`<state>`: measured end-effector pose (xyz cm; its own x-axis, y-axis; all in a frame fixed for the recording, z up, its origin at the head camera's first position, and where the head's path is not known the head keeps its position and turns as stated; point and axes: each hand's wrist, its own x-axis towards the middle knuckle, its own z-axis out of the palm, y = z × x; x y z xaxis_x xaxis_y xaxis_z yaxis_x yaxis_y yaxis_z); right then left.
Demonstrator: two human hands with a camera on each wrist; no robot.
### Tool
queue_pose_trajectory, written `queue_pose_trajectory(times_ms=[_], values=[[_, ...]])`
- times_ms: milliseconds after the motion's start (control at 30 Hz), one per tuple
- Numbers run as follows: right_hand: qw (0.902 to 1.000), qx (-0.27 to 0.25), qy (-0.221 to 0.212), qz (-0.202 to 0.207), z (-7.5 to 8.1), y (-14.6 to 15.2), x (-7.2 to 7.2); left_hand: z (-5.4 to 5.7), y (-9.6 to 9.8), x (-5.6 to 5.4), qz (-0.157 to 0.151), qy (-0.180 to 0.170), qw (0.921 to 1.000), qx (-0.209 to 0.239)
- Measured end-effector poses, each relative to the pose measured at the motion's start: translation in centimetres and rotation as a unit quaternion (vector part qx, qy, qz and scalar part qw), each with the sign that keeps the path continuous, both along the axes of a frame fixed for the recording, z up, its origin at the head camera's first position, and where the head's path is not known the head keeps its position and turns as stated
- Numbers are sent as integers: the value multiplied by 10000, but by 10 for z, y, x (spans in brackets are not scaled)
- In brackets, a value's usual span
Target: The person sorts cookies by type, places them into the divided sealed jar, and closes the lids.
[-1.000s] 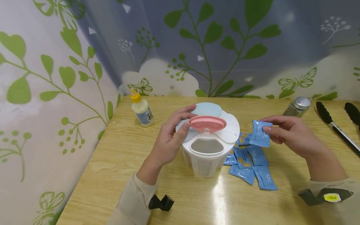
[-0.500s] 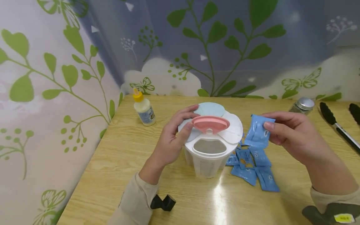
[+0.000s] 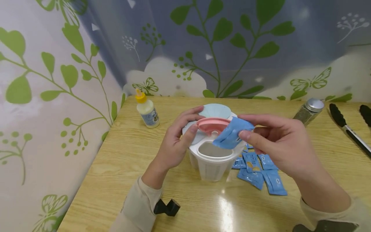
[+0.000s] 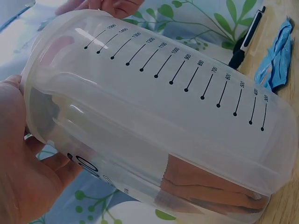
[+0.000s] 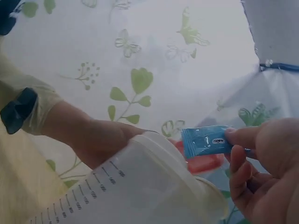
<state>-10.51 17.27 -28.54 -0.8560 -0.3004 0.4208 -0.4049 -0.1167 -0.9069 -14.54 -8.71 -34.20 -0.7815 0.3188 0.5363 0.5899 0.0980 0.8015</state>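
Note:
A clear multi-compartment storage container [image 3: 213,169] with a white lid stands on the table. Its pink flap [image 3: 208,125] is raised above an uncovered opening [image 3: 213,149]. My left hand [image 3: 174,148] grips the lid's left edge, the thumb beside the pink flap. Between thumb and fingers my right hand [image 3: 285,145] pinches a small blue packet [image 3: 230,135], which hangs tilted over the opening's right side. The right wrist view shows this packet [image 5: 205,140] close by the pink flap. Through the ribbed, scale-marked wall, the left wrist view shows a brown packet [image 4: 205,186] lying low inside.
Several more blue packets [image 3: 251,162] lie in a loose pile right of the container. A squeeze bottle [image 3: 148,113] with a yellow cap stands at the back left. At the back right are a jar [image 3: 308,111] of dried herbs and black-tipped tongs [image 3: 347,127].
My right hand has carried the blue packet leftward from above the pile to over the container's opening, tilting it. The left hand has kept its grip on the lid.

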Motion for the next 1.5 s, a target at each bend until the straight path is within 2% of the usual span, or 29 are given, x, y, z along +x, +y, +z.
queue_pose_trajectory(times_ms=[100, 167, 233, 300, 700, 1000, 1333, 1500], values=[[9965, 579, 406, -436, 1, -9, 7, 0, -1, 0, 5, -5, 10000, -27], [9908, 1006, 655, -623, -1, -12, 10, 0, -1, 0, 12, -24, 10000, -50], [9862, 1297, 728, -724, -4, -14, 12, 0, -1, 1, 21, -48, 10000, -76], [9859, 1370, 704, -657, -7, -14, 12, 0, -1, 2, 29, -68, 9999, -96], [9945, 965, 400, -115, -15, -4, 7, 1, 0, 3, 32, -58, 9999, -103], [9947, 997, 236, 125, -15, 8, 6, 1, -1, 2, 45, -50, 10000, -74], [9987, 371, -54, 350, -32, 37, -6, 1, -1, 2, 20, -31, 10000, -55], [9980, 442, -353, 293, -41, 52, -8, -1, 0, 2, 2, 1, 10000, -22]])
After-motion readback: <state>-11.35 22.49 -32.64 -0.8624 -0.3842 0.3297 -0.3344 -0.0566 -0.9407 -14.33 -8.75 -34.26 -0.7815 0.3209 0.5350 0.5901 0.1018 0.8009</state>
